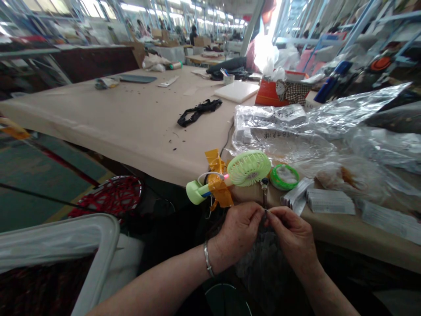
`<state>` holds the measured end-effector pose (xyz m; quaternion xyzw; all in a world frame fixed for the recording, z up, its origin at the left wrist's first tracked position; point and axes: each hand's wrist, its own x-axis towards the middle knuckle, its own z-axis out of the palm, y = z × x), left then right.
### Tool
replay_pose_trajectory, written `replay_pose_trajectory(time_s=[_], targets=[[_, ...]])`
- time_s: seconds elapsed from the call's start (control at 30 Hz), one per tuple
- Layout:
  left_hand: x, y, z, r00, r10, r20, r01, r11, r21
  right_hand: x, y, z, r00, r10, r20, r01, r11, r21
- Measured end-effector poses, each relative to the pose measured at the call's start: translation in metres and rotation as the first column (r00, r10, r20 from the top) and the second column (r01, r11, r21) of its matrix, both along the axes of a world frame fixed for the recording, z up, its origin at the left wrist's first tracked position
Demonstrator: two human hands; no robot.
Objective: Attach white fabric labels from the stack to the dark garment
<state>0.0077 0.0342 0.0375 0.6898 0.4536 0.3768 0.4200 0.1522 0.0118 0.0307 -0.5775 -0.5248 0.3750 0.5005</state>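
My left hand (241,230) and my right hand (294,235) meet at the table's near edge, their fingertips pinched almost together. Whatever lies between the fingertips is small and dark, too small to name. Just behind it stands a thin metal post (265,193) with a dark round top. Left of the post, a light green handheld fan (249,169) is fixed to the table edge with orange tape (219,184). A green round dish (284,177) with white contents sits to the right of the post. Dark greyish material hangs below my hands, blurred.
Stacks of printed labels (330,202) lie right of my hands, before clear plastic bags (279,131). Farther back are a black strap-like piece (199,112), a white board (237,91) and a red box (272,93). A white bin (112,232) stands at lower left.
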Motion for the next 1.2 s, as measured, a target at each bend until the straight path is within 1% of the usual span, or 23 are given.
replay_pose_trajectory(time_s=[0.07, 0.13, 0.2, 0.27, 0.33, 0.4, 0.43, 0.5, 0.53, 0.57, 0.63, 0.7, 0.77, 0.8, 0.83, 0.9, 0.93, 0.97, 1.0, 1.03, 1.07, 1.13, 1.2], targets=[[-0.002, -0.006, 0.001, 1.000, -0.007, 0.006, 0.007, 1.000, -0.017, 0.002, -0.007, 0.000, 1.000, 0.012, 0.002, -0.012, 0.999, -0.031], [-0.004, -0.012, 0.000, 1.000, -0.009, 0.005, 0.009, 0.999, -0.031, 0.007, -0.018, 0.000, 0.996, 0.054, 0.070, -0.052, 0.998, -0.032], [-0.007, -0.016, -0.004, 1.000, -0.003, -0.012, 0.003, 0.999, -0.045, 0.016, -0.027, 0.003, 0.970, 0.082, 0.231, -0.093, 0.995, 0.038], [-0.010, -0.018, -0.012, 0.999, 0.005, -0.037, -0.008, 0.998, -0.070, 0.029, -0.031, 0.008, 0.904, 0.030, 0.427, -0.119, 0.976, 0.183], [-0.013, -0.017, -0.021, 0.998, 0.010, -0.062, -0.017, 0.994, -0.105, 0.043, -0.029, 0.012, 0.798, -0.110, 0.592, -0.137, 0.924, 0.356], [-0.015, -0.017, -0.030, 0.996, 0.025, -0.087, -0.037, 0.990, -0.134, 0.056, -0.022, 0.014, 0.651, -0.264, 0.712, -0.155, 0.872, 0.465], [-0.016, -0.017, -0.033, 0.995, 0.035, -0.097, -0.049, 0.988, -0.146, 0.061, -0.018, 0.013, 0.565, -0.317, 0.762, -0.166, 0.861, 0.481], [-0.016, -0.018, -0.038, 0.993, 0.034, -0.114, -0.054, 0.983, -0.176, 0.066, -0.011, 0.010, 0.420, -0.364, 0.832, -0.187, 0.862, 0.471], [-0.015, -0.020, -0.039, 0.993, 0.024, -0.114, -0.046, 0.980, -0.194, 0.068, -0.008, 0.008, 0.375, -0.369, 0.850, -0.194, 0.866, 0.462], [-0.013, -0.021, -0.038, 0.994, 0.009, -0.105, -0.031, 0.976, -0.214, 0.068, -0.006, 0.006, 0.353, -0.372, 0.858, -0.198, 0.867, 0.457], [-0.008, -0.024, -0.035, 0.998, -0.013, -0.059, -0.003, 0.966, -0.258, 0.070, -0.003, 0.005, 0.368, -0.380, 0.849, -0.201, 0.859, 0.471], [0.000, -0.025, -0.028, 1.000, 0.001, 0.029, 0.008, 0.948, -0.318, 0.072, -0.003, 0.005, 0.427, -0.382, 0.820, -0.209, 0.840, 0.500], [0.011, -0.026, -0.020, 0.988, 0.016, 0.155, 0.052, 0.907, -0.419, 0.073, -0.007, 0.007, 0.493, -0.375, 0.785, -0.229, 0.815, 0.533], [0.017, -0.027, -0.016, 0.971, 0.026, 0.239, 0.097, 0.867, -0.489, 0.073, -0.011, 0.007, 0.520, -0.367, 0.771, -0.238, 0.805, 0.543], [0.023, -0.027, -0.012, 0.940, 0.038, 0.338, 0.172, 0.805, -0.568, 0.072, -0.017, 0.007, 0.544, -0.354, 0.761, -0.247, 0.800, 0.548], [0.036, -0.026, -0.006, 0.826, 0.138, 0.547, 0.352, 0.632, -0.691, 0.068, -0.031, 0.007, 0.580, -0.314, 0.751, -0.271, 0.796, 0.541], [0.042, -0.026, -0.003, 0.754, 0.201, 0.625, 0.438, 0.556, -0.707, 0.064, -0.038, 0.006, 0.596, -0.291, 0.748, -0.287, 0.793, 0.537], [0.048, -0.025, -0.001, 0.690, 0.262, 0.675, 0.499, 0.504, -0.705, 0.061, -0.045, 0.005, 0.606, -0.268, 0.749, -0.306, 0.791, 0.530], [0.053, -0.024, 0.000, 0.642, 0.310, 0.701, 0.533, 0.477, -0.699, 0.058, -0.051, 0.004, 0.610, -0.243, 0.754, -0.330, 0.787, 0.521], [0.057, -0.023, 0.002, 0.615, 0.346, 0.709, 0.541, 0.470, -0.698, 0.056, -0.056, 0.004, 0.612, -0.224, 0.758, -0.352, 0.782, 0.514], [0.061, -0.022, 0.003, 0.606, 0.371, 0.703, 0.530, 0.471, -0.705, 0.055, -0.058, 0.004, 0.612, -0.206, 0.764, -0.369, 0.780, 0.506], [0.065, -0.020, 0.005, 0.623, 0.394, 0.675, 0.495, 0.470, -0.731, 0.060, -0.058, 0.005, 0.609, -0.183, 0.772, -0.382, 0.785, 0.488], [0.067, -0.020, 0.008, 0.676, 0.378, 0.632, 0.461, 0.452, -0.764, 0.071, -0.049, 0.007, 0.592, -0.218, 0.776, -0.346, 0.801, 0.489]])
